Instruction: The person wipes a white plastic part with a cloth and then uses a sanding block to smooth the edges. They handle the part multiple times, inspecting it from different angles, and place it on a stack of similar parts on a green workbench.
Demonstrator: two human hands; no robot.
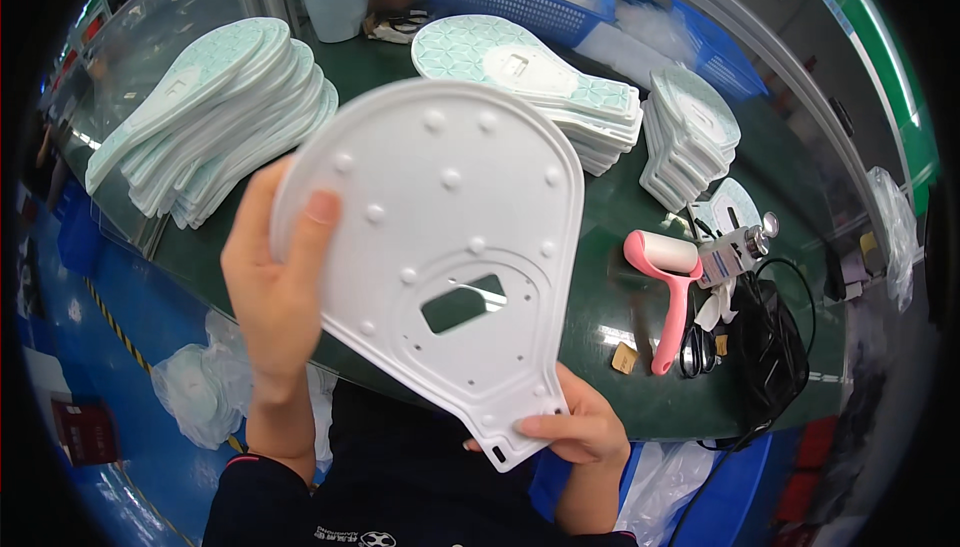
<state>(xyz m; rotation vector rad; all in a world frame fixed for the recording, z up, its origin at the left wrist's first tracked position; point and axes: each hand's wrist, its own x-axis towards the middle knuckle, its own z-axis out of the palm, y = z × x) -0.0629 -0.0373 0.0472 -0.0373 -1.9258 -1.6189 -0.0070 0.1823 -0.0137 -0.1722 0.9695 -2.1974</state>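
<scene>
A white paddle-shaped plastic panel (420, 162) is held up above the table, tilted, its plain side with small round bumps facing me. Near its narrow end a rectangular cutout shows the green table behind. My left hand (285, 257) grips the wide rounded edge, thumb on the near face, the other fingers mostly hidden behind. My right hand (580, 422) pinches the narrow end, thumb on top. Beyond the panel lie stacks of like panels with a pale green pattern: a left stack (200, 117), a middle stack (560, 82) and a smaller right stack (695, 132).
Right on the green table (600, 297) lie a pink-handled lint roller (670, 292), a pump bottle (733, 255), a small tan block (625, 357) and a black pouch (770, 347) with a cable. Behind stand a blue basket (515, 2) and a light bucket (338, 5). Another person's arm shows at the far edge.
</scene>
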